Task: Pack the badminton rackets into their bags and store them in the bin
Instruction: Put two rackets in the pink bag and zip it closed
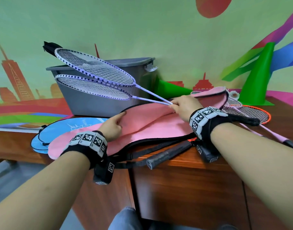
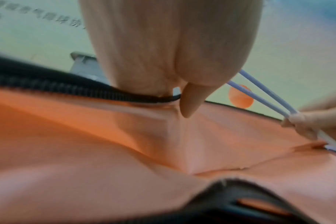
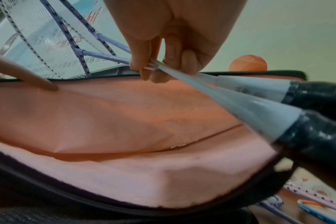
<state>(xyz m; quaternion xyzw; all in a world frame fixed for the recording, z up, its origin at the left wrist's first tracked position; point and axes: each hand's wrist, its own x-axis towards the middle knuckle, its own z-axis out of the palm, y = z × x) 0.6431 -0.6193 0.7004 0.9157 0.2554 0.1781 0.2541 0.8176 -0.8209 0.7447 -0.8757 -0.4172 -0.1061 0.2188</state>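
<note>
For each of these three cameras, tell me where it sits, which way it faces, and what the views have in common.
Head: worn on the head, looking forward and down over the wooden table at the gray bin; both forearms, left hand and right hand show.
Left wrist: under the left hand, looking along its fingers at the pink racket bag.
Right wrist: under the right hand, looking at its fingers pinching the two purple rackets by their shafts.
Shared: all three show the bag's pink lining and the purple shafts.
</note>
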